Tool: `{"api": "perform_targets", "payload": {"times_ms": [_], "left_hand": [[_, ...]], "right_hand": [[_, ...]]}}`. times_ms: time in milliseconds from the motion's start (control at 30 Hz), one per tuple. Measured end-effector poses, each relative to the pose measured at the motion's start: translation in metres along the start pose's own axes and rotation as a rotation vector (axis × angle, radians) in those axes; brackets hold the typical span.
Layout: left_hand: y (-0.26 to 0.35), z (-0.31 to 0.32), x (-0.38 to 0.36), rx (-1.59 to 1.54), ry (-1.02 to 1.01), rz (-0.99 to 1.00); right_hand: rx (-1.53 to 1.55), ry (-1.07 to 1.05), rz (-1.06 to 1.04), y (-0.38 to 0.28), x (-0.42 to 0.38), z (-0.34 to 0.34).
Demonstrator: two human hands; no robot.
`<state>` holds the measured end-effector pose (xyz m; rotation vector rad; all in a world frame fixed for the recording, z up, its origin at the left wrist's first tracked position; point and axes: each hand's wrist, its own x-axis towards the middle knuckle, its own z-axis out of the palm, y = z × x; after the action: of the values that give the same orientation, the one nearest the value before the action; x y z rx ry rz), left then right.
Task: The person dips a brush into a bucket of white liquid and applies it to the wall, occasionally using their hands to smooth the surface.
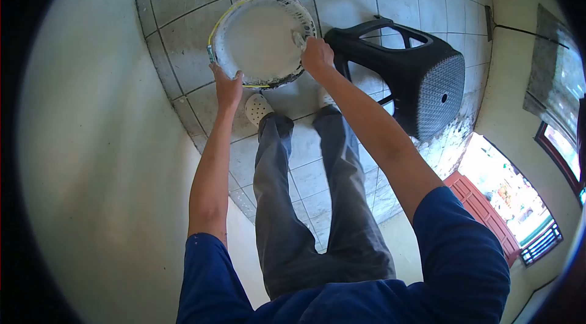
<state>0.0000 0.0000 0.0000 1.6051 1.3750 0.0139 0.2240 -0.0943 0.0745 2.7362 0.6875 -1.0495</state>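
A round container (215, 40) of whitish, smooth material stands on the tiled floor, its rim smeared with white and dark marks. My left hand (227, 86) grips the container's near left rim, with the thumb over the edge. At the right rim, my right hand (318, 57) is closed around a tool (298, 39) whose whitish end reaches over the material. My right fingers hide the tool's handle. Yellow and red cord or wire runs around the outside of the container.
A black plastic stool (409, 73) lies on its side just right of the container. My shoes (257, 109) are close below it. A pale wall (91, 141) rises on the left. A doorway with a red-brown door (485, 211) is at the lower right.
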Motion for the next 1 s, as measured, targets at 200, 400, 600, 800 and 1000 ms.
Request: {"api": "perform_targets", "payload": {"times_ms": [200, 400, 600, 800, 1000], "left_hand": [[-0.004, -0.022, 0.0, -0.226, -0.038, -0.028], [-0.02, -0.031, 0.006, -0.426, -0.158, -0.067], [-0.022, -0.008, -0.004, -0.335, 0.062, -0.298], [0.001, 0.021, -0.032, -0.75, 0.2, -0.689], [-0.041, 0.069, -0.004, -0.817, 0.277, -0.607]], "right_hand": [[0.154, 0.092, 0.072, 0.034, -0.036, 0.004], [0.286, -0.034, -0.063, 0.064, -0.033, 0.004], [0.277, 0.053, -0.146, 0.038, -0.029, -0.013], [0.331, 0.148, -0.276, 0.048, 0.022, 0.008], [0.049, 0.182, -0.468, 0.053, 0.066, -0.001]]}}
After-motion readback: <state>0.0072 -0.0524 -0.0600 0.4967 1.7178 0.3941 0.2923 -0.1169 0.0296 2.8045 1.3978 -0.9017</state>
